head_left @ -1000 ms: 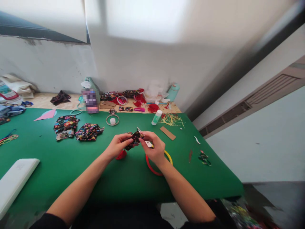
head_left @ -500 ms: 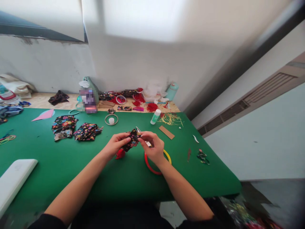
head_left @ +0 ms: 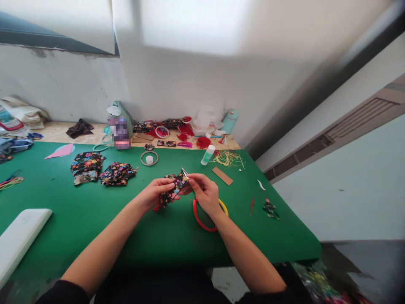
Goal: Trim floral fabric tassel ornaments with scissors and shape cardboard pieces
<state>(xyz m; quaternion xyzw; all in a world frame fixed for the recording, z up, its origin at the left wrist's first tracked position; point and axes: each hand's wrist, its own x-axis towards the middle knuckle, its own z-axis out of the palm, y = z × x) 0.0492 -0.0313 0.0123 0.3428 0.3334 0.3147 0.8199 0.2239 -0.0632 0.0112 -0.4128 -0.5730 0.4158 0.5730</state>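
Black flowery rags (head_left: 118, 174) lie to the left on the green table (head_left: 79, 211). Next, the left hand (head_left: 156, 190) pinches a small flowery cloth (head_left: 179, 182), with its thumb on top. A red scrap (head_left: 156, 208) peeps out underneath. The cloth sits between both hands, long way from near left to far right; the left thumb reaches further over it. A shiny metal tip (head_left: 184, 171) shows just past it. The right hand (head_left: 204, 190) pinches its right end, above a red and yellow loop (head_left: 198, 219).
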